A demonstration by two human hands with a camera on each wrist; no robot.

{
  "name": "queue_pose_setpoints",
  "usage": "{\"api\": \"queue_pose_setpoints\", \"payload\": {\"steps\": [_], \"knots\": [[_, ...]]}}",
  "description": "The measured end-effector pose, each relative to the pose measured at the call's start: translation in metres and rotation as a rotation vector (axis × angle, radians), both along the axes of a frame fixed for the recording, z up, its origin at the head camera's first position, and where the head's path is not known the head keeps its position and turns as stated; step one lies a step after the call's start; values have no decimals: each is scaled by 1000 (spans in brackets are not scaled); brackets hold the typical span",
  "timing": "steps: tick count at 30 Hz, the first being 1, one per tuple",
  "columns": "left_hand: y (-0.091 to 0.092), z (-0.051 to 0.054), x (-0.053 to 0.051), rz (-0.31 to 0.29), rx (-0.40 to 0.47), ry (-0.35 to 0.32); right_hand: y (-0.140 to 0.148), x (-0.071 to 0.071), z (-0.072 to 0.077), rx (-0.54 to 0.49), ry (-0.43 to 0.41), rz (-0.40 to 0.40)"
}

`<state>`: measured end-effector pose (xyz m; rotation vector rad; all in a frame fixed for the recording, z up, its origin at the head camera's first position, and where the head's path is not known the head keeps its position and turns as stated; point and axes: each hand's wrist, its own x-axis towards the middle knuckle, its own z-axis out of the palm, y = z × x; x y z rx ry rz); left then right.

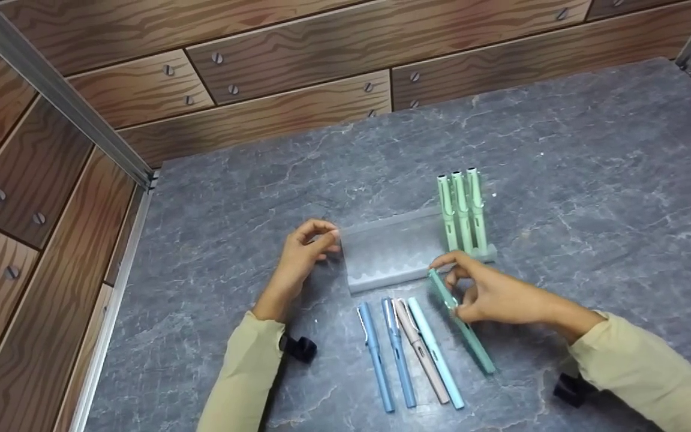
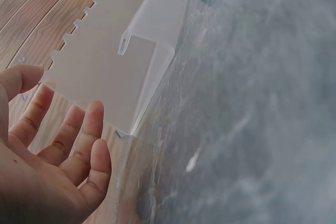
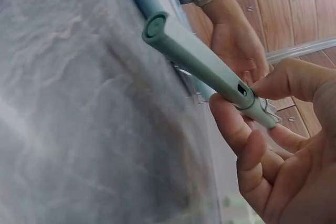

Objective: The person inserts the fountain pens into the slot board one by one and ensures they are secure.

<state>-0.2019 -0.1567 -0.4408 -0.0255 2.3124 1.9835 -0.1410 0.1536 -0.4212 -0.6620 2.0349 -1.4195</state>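
A dark-green pen [image 1: 470, 336] with a clip is held between the thumb and fingers of my right hand [image 1: 495, 291], slanted in front of the clear plastic pen stand [image 1: 390, 246]. The right wrist view shows the pen's blunt end [image 3: 156, 26] pointing away from the fingers. At the stand's upper left corner, my left hand [image 1: 300, 258] pinches the edge with thumb and forefinger; its other fingers [image 2: 73, 145] are loosely bent. Three light-green pens [image 1: 462, 210] lie side by side in the stand's right end.
Nearer me on the grey marbled table [image 1: 213, 252] lie two blue pens [image 1: 375, 360], a taupe pen [image 1: 422, 354] and a light-blue pen [image 1: 438, 357]. Wood-patterned walls [image 1: 297, 66] stand behind and at the left.
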Motion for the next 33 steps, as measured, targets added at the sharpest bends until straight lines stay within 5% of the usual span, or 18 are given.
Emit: {"api": "queue_pose_setpoints", "payload": {"steps": [13,33], "knots": [[0,-2,1,-2,-11,6,3,-8,13,-48,51,-142],[0,2,1,-1,-26,6,-10,-34,39,-115,368,-322]]}}
